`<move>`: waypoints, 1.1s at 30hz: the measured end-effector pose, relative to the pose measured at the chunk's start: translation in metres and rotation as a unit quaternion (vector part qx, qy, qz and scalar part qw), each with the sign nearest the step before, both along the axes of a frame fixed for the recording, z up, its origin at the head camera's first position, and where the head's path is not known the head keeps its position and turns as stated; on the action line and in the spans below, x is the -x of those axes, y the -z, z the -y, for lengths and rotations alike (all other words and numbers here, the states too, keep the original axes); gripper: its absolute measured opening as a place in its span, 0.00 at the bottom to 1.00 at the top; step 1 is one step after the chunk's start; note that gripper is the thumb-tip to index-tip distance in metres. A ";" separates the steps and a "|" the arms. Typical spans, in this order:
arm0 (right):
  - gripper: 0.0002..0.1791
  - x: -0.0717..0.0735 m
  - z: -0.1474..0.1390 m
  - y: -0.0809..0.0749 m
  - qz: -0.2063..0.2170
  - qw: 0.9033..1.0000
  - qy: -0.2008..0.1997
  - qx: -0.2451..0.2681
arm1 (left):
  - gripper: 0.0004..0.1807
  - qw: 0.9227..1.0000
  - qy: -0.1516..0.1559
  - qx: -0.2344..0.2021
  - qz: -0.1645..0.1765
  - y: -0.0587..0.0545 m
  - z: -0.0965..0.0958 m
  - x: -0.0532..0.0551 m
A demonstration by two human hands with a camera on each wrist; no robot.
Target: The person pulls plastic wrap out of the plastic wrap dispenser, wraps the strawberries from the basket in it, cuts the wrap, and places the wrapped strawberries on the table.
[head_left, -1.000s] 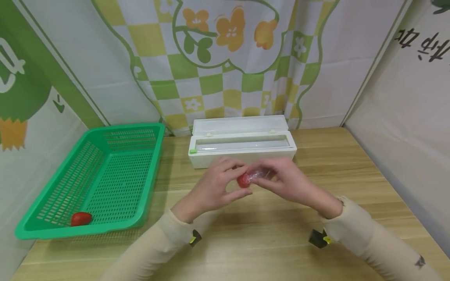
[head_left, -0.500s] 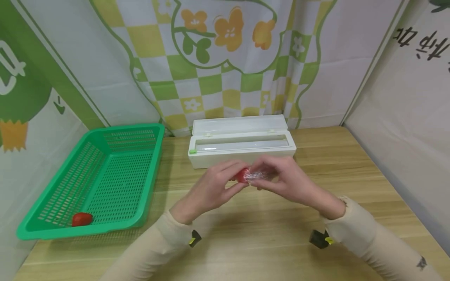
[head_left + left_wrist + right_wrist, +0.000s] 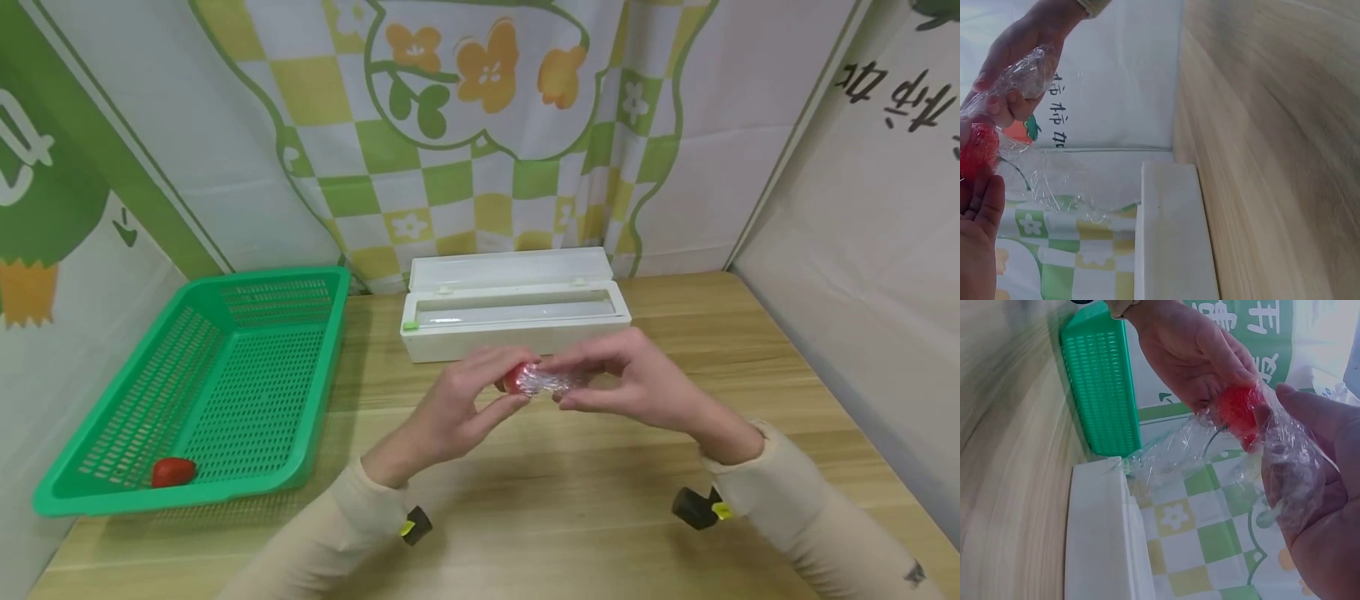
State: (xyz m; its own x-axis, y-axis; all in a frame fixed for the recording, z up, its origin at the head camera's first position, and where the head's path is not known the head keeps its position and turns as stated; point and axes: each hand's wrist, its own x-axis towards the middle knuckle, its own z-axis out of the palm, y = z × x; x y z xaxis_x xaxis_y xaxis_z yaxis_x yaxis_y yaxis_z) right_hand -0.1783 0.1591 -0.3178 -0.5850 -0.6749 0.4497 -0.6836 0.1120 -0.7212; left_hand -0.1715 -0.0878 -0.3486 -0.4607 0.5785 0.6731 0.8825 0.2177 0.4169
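In the head view my left hand holds a small round red fruit between thumb and fingers, above the table in front of a white box. Clear cling film covers the fruit and stretches to my right hand, which pinches its gathered end. The right wrist view shows crumpled film running between the right thumb and fingers, with a loose flap hanging beside the red fruit. Seen from the left wrist, the wrapped fruit sits at the fingertips.
The white cling film box stands at the back with its lid raised and a roll inside. To the left, a green basket has another red fruit in its near corner. A patterned curtain hangs behind.
The right hand has drawn away to the right, and the film between the hands is now longer and twisted. The left fingers have closed more tightly around the fruit.
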 end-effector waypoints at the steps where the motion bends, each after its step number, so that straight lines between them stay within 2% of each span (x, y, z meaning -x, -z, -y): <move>1: 0.20 0.000 -0.001 -0.001 -0.012 1.000 -0.007 0.003 | 0.19 1.000 0.003 -0.004 0.010 0.000 0.000 -0.001; 5: 0.20 0.002 0.000 -0.003 -0.081 0.996 -0.024 0.029 | 0.19 0.999 0.014 -0.019 0.047 0.000 0.000 -0.002; 10: 0.18 -0.001 0.004 -0.004 -0.128 0.990 -0.004 0.060 | 0.19 0.996 0.026 -0.040 0.076 0.000 0.000 -0.003; 15: 0.14 -0.003 0.007 -0.002 -0.091 0.994 0.036 0.056 | 0.21 0.992 0.042 -0.057 0.100 0.002 -0.001 -0.003; 19: 0.13 -0.005 0.009 -0.001 -0.060 0.995 0.066 0.049 | 0.22 0.987 0.057 -0.071 0.132 0.004 -0.001 -0.004; 23: 0.12 -0.007 0.012 0.001 -0.072 0.991 0.106 0.042 | 0.24 0.980 0.063 -0.084 0.171 0.005 -0.003 -0.006; 25: 0.12 -0.008 0.014 0.002 -0.093 0.988 0.120 0.039 | 0.25 0.977 0.046 -0.090 0.186 0.005 -0.004 -0.008; 27: 0.13 -0.008 0.016 0.003 -0.114 0.985 0.125 0.038 | 0.24 0.976 0.017 -0.094 0.196 0.005 -0.006 -0.010; 30: 0.13 -0.009 0.020 0.006 -0.135 0.984 0.114 0.037 | 0.17 0.975 -0.034 -0.097 0.197 0.004 -0.008 -0.011; 33: 0.12 -0.011 0.022 0.005 -0.141 0.984 0.109 0.027 | 0.09 0.975 -0.064 -0.098 0.191 0.003 -0.010 -0.011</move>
State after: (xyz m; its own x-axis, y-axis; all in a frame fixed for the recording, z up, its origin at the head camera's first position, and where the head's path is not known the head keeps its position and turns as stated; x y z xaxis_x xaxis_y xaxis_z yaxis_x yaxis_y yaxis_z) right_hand -0.1675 0.1369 -0.3231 -0.5605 -0.5175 0.6465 -0.8211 0.2458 -0.5152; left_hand -0.1609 -0.0780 -0.3519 -0.7593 0.3777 0.5299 0.6253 0.1979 0.7549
